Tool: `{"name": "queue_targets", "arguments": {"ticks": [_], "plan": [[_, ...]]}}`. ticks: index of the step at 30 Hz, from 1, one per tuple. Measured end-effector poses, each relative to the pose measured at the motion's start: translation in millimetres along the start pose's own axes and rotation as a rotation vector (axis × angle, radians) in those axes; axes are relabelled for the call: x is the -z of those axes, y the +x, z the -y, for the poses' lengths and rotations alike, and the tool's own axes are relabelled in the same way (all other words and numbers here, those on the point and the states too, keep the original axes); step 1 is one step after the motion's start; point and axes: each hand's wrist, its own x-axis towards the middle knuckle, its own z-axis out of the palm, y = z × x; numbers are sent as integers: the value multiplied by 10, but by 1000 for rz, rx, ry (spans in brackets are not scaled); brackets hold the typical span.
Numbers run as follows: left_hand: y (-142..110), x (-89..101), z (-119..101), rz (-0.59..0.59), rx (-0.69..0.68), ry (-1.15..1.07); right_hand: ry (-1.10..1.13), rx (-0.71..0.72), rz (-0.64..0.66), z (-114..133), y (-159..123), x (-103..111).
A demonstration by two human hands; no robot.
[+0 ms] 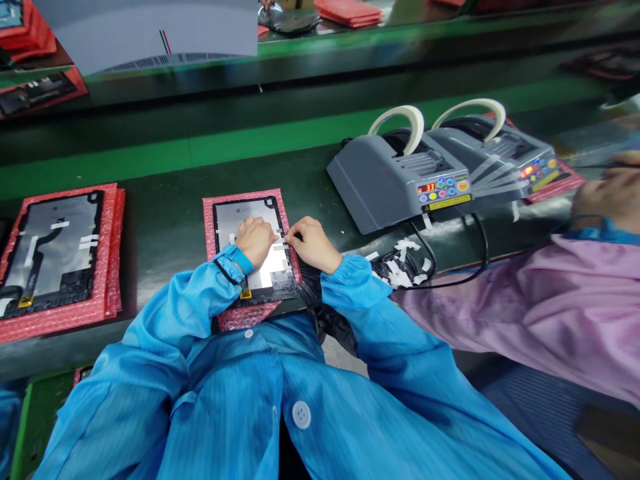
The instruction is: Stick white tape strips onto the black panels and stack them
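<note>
In front of me a tablet screen panel [283,281] with a black frame and silvery back lies on a pink bubble-wrap sheet [210,220]. My left hand [255,241] rests over the middle of the panel, fingers bent down onto it; what they press or hold, if anything, is hidden. At the panel's right edge my right hand [315,243] has thumb and forefinger pinched together, and I cannot make out what is between them. Small white tape strips sit along that edge beside the fingertips. A yellow connector patch [246,293] shows near the panel's lower left.
Two grey tape dispensers [385,180] with white tape rolls stand at right, cables in front. Scraps of white tape [400,272] lie on black plastic. Another panel [55,247] rests on pink bubble wrap at left. A co-worker's pink sleeve [525,307] reaches in from the right.
</note>
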Motion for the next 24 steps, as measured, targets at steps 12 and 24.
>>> {"name": "queue_targets", "arguments": {"ticks": [12,24], "plan": [[-43,-35,-22,-26,-7,30,-46,-43,-66,-4,-18,31],[-76,-46,9,-113,11,4,-388,22,-23,300,-563,-98]]}}
